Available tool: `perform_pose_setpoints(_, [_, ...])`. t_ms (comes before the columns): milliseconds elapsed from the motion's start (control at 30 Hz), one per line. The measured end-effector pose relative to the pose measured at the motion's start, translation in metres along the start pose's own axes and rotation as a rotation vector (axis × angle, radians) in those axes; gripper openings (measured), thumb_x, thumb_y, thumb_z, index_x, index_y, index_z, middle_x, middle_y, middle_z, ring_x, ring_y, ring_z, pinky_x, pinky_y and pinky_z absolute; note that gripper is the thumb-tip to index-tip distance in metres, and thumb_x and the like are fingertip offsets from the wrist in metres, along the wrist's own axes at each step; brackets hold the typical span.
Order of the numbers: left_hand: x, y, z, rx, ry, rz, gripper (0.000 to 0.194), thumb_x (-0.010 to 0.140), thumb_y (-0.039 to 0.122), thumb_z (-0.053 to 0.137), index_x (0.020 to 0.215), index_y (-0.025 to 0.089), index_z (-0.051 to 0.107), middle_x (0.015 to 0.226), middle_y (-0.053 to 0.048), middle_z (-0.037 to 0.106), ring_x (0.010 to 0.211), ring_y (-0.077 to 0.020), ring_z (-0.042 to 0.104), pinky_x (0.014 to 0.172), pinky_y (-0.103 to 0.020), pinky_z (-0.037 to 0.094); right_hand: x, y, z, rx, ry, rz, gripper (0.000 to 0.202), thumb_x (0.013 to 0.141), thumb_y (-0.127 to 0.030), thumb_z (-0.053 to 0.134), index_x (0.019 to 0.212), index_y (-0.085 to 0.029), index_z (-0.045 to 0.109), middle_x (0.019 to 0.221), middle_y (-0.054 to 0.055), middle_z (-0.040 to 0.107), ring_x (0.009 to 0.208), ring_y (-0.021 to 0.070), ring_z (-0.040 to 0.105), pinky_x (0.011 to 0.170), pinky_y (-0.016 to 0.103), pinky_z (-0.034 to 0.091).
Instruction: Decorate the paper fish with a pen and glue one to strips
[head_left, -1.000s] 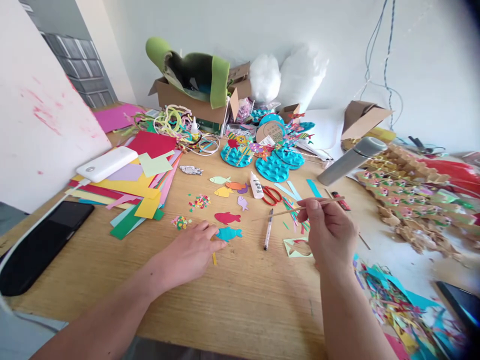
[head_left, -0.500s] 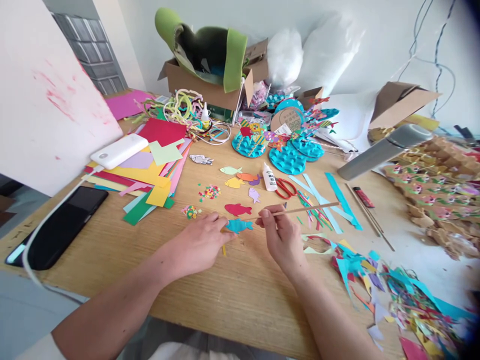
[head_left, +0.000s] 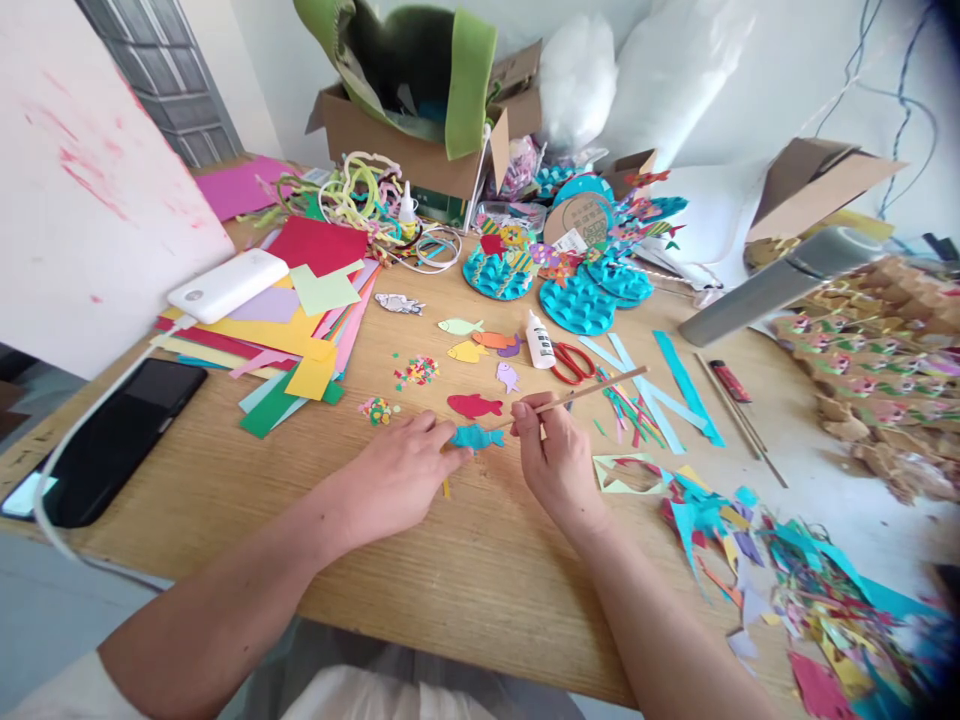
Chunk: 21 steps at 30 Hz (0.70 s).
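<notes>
A blue paper fish (head_left: 478, 437) lies on the wooden table, its left end under the fingertips of my left hand (head_left: 401, 465). My right hand (head_left: 553, 450) pinches a thin wooden stick (head_left: 615, 382), whose lower tip points at the tail of the blue fish; whether it touches is too small to tell. Just above lies a red paper fish (head_left: 475, 405). Green, yellow, orange and purple paper fish (head_left: 508, 377) lie farther back. Small piles of paper dots (head_left: 417, 371) are left of the red fish.
Behind the fish are a white glue bottle (head_left: 538, 340) and red scissors (head_left: 574, 363). Coloured paper (head_left: 315, 370), a power bank (head_left: 227, 285) and a phone (head_left: 112, 440) are at left. A grey flask (head_left: 780, 285) and paper scraps (head_left: 750, 550) are at right.
The stick in my right hand now slants more steeply, its upper end raised and shifted left. My left hand stays at the blue fish. The whole view has shifted slightly.
</notes>
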<state>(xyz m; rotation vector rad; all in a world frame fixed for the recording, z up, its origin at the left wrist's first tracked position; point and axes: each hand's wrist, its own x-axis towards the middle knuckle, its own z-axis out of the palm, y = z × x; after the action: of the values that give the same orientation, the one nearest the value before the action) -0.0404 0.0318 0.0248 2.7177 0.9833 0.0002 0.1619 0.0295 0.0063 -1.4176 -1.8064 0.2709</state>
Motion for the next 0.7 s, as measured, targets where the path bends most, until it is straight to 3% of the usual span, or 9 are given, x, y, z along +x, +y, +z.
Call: perform_pose_setpoints(700, [0.0005, -0.0003, 0.003, -0.006, 0.03, 0.013, 0.039, 0.086, 0.006, 0.045, 0.119, 0.02, 0.061, 0.109, -0.01, 0.058, 0.108, -0.026, 0.049, 0.097, -0.043, 0.042, -0.0006, 0.0082, 0.0037, -0.067, -0.014, -0.056, 0.022, 0.098, -0.027, 0.042, 0.077, -0.023, 0.047, 0.07, 0.002, 0.061, 0.061, 0.0167, 0.058, 0.058, 0.026, 0.04])
